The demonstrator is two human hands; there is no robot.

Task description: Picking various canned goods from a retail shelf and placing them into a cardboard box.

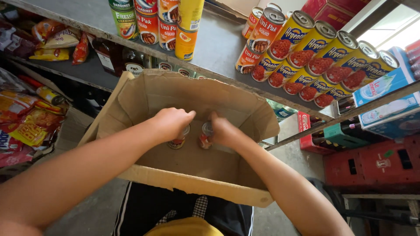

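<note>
1. Both hands are down inside a floppy brown cardboard box [153, 94], plain corrugated stuff with soft, bent flaps, sitting right in front of the person.
2. Left hand [171, 122] is curled over the top of a small round can [179, 140], fingers wrapped on it, knuckles up.
3. Right hand [224, 131] does the same to a second can [205, 135], clamped on its lid from above. The two cans stand side by side on the box floor, near the back wall.
4. Both forearms come in from the bottom corners and angle toward each other, wrists bent down.
5. Above the box there's a grey shelf [218, 43] with shiny metal tins: yellow ones [326, 59] stacked in tilted rows, red ones [148, 22] upright.
6. Crinkly snack bags [30, 122] hang off to the left.
</note>
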